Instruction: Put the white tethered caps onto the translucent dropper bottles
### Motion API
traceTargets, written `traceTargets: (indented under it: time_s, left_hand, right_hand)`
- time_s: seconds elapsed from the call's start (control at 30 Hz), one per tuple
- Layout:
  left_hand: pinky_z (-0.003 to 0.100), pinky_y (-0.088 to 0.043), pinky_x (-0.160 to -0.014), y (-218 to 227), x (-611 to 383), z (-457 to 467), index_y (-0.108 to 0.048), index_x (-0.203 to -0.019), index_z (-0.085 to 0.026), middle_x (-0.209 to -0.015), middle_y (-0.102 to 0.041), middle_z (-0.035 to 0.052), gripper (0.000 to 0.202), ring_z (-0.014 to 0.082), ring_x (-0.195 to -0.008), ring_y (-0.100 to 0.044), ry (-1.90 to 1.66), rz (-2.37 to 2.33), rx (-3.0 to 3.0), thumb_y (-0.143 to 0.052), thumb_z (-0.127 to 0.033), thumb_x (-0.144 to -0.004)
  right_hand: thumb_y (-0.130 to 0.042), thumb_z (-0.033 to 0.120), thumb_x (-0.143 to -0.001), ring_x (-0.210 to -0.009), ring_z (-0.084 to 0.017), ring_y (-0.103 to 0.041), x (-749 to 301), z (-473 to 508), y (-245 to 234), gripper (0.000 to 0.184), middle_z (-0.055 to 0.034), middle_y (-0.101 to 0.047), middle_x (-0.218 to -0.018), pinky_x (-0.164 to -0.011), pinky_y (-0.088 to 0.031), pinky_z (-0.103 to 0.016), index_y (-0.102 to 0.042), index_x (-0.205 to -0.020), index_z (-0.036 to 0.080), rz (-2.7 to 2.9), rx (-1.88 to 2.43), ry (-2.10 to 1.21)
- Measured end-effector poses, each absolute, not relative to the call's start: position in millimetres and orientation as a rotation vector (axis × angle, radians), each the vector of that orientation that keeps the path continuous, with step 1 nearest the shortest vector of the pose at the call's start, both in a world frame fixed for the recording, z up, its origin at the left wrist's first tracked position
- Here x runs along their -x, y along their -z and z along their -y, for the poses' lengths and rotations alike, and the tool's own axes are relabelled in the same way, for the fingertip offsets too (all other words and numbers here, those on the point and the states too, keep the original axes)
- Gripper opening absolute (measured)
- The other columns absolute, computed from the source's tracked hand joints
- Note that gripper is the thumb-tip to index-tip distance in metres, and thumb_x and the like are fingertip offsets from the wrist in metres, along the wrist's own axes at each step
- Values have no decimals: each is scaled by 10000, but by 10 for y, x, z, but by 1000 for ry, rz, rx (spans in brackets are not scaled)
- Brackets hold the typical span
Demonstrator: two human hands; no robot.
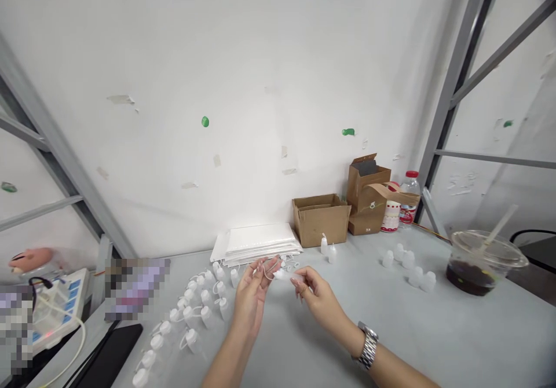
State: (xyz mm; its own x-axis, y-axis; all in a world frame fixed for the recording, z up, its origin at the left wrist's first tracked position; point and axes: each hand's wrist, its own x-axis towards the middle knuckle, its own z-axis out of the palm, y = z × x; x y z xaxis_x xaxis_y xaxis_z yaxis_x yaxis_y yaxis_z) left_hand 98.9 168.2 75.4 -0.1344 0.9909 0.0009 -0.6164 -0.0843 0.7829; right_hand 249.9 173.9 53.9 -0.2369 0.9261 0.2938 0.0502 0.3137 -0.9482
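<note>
My left hand point(253, 291) and my right hand point(313, 293) meet above the grey table point(434, 341), both pinching one small clear plastic bottle point(280, 274) with a thin loop. The left fingers pinch the loop end, while the right fingers grip the bottle's other end. A metal watch point(368, 346) sits on my right wrist. Several small white-capped bottles point(191, 313) lie in rows to the left of my hands.
A stack of white bags point(256, 243) lies by the wall, with cardboard boxes point(321, 217) and a water bottle point(409, 197) to its right. More small bottles point(408, 266) and a plastic cup of dark drink point(478, 260) stand at the right. A power strip point(56, 313) is at left.
</note>
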Motion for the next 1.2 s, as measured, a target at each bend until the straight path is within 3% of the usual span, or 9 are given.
traceTargets:
  time_s: [0.17, 0.97, 1.2]
  left_hand:
    - [353, -436, -899, -754, -1017, -1674, -643, -724, -141, -853, -720, 103, 253, 227, -894, -647, -1572, -834, -730, -742, -326, -583]
    - [384, -423, -906, -720, -985, -1702, -691, -715, -131, -833, -721, 124, 279, 252, -892, -644, -1501, -922, -864, -710, -380, -591]
    - [388, -447, -859, -731, -965, -1700, -703, -707, -158, -822, -728, 89, 282, 252, -838, -651, -1443, -1091, -969, -678, -419, -604]
  right_hand:
    - [-460, 454, -835, -594, -134, -452, -2516, -1736, -545, 265, 23, -487, -625, -581, -358, -252, -524, -837, 197, 1574, 929, -1031]
    - [-461, 450, -828, -614, -148, -448, -2540, -1706, -580, 263, 14, -492, -636, -599, -359, -260, -546, -791, 204, 1642, 1004, -907]
    - [-463, 414, -836, -624, -160, -472, -2598, -1740, -592, 232, -4, -527, -664, -609, -370, -272, -558, -818, 203, 1732, 1022, -809]
